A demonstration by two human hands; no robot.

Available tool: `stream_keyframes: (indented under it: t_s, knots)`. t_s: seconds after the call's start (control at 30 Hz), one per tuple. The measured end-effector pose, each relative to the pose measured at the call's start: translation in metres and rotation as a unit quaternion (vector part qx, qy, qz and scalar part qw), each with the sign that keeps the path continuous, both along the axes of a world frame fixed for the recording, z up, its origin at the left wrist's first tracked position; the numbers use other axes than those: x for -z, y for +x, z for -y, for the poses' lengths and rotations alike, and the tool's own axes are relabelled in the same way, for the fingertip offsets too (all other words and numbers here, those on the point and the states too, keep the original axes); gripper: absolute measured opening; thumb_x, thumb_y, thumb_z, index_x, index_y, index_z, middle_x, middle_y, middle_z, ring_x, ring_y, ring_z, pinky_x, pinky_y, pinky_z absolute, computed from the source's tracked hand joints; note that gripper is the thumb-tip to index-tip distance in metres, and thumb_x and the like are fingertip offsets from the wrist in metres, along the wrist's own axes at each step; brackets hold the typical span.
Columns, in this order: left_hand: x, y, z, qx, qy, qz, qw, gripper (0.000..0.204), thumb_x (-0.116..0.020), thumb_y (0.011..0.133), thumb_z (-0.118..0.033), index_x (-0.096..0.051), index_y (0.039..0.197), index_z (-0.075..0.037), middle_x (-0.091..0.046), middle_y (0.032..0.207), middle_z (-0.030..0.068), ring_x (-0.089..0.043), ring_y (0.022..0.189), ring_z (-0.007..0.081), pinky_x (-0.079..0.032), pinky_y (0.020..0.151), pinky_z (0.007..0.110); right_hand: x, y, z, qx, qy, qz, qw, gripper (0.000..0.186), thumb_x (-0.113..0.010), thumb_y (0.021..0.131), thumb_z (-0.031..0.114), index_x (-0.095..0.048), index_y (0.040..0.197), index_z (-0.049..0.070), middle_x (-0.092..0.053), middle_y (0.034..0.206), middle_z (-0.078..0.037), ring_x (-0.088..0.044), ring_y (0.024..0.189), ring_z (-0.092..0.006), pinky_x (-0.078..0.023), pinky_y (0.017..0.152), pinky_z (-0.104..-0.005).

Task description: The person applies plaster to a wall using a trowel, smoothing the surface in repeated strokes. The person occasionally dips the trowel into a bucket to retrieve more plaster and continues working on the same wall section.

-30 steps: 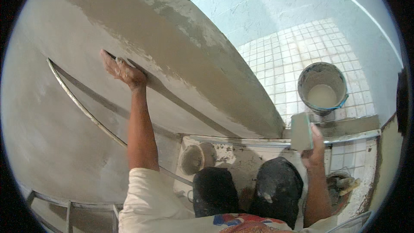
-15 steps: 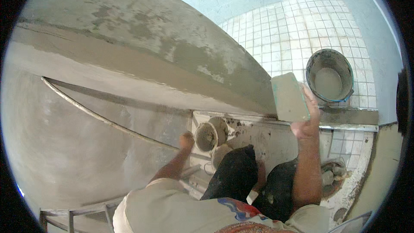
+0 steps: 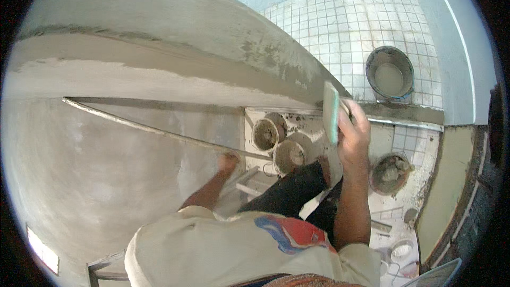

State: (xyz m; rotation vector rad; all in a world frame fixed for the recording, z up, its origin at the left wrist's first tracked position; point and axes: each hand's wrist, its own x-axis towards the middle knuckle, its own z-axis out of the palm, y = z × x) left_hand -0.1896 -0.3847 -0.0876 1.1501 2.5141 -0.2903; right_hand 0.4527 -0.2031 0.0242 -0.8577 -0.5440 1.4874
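My right hand [image 3: 355, 130] grips a plastering float [image 3: 331, 111] by the handle on its back. Mortar coats the float's flat face and green shows along its edge. It is held on edge beside the end of a plastered ledge [image 3: 212, 69]. My left hand [image 3: 228, 163] is low on the left, near a long thin pole [image 3: 159, 130] that slants across the grey plastered wall. Its fingers are too blurred to make out, and I cannot tell whether it touches the pole or the wall.
A black bucket [image 3: 390, 74] with grey mix stands on white tiles [image 3: 329, 32]. Below are two mortar-stained buckets [image 3: 265, 134] [image 3: 289, 157] and a round basin [image 3: 392, 174] with lumps in it. A wooden frame [image 3: 255, 183] lies by my left leg; a doorway edge runs at right.
The float has turned from showing its broad face to nearly edge-on. My view has shifted, so the buckets and basin show more fully. My left hand stays low beside the pole.
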Motion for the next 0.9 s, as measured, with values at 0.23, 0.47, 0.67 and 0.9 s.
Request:
stream_keyframes:
  t_s: [0.23, 0.47, 0.67, 0.9]
  knots:
    - [-0.33, 0.048, -0.168, 0.012, 0.659, 0.138, 0.739, 0.074, -0.048, 0.116, -0.045, -0.036, 0.169, 0.006, -0.033, 0.177, 0.0248, -0.031, 0.163, 0.0372, -0.025, 0.134, 0.05, -0.133, -0.036, -0.067, 0.095, 0.197, 0.172, 0.96, 0.025, -0.077, 0.101, 0.017, -0.073, 0.118, -0.001, -0.073, 0.106, -0.013, -0.07, 0.095, -0.0214, -0.055, 0.087, -0.0351]
    - [-0.538, 0.131, -0.268, 0.101, 0.767, 0.123, 0.622, 0.078, -0.041, 0.115, -0.057, -0.027, 0.171, -0.004, -0.031, 0.178, 0.0152, -0.029, 0.163, 0.0329, -0.013, 0.138, 0.055, -0.143, -0.071, -0.095, 0.144, 0.206, 0.241, 0.938, 0.029, -0.082, 0.097, 0.025, -0.073, 0.112, 0.002, -0.073, 0.1, -0.016, -0.071, 0.089, -0.0244, -0.057, 0.081, -0.0403]
    - [-0.527, 0.146, -0.339, 0.189, 0.749, 0.029, 0.635, 0.083, -0.032, 0.119, -0.055, -0.004, 0.175, -0.001, -0.006, 0.184, 0.0233, -0.016, 0.169, 0.039, -0.014, 0.141, 0.051, -0.148, -0.055, -0.097, 0.095, 0.06, 0.233, 0.966, 0.032, -0.082, 0.096, 0.027, -0.073, 0.111, 0.0, -0.074, 0.1, -0.017, -0.072, 0.091, -0.0263, -0.058, 0.084, -0.042]
    - [-0.512, 0.156, -0.358, 0.174, 0.771, 0.017, 0.612, 0.093, -0.036, 0.116, -0.06, 0.005, 0.174, 0.0, 0.003, 0.182, 0.0264, -0.019, 0.166, 0.0428, -0.021, 0.139, 0.055, -0.217, -0.069, -0.105, 0.113, 0.11, 0.255, 0.954, 0.034, -0.081, 0.097, 0.03, -0.074, 0.109, 0.0, -0.074, 0.097, -0.017, -0.073, 0.093, -0.0257, -0.057, 0.084, -0.0417]
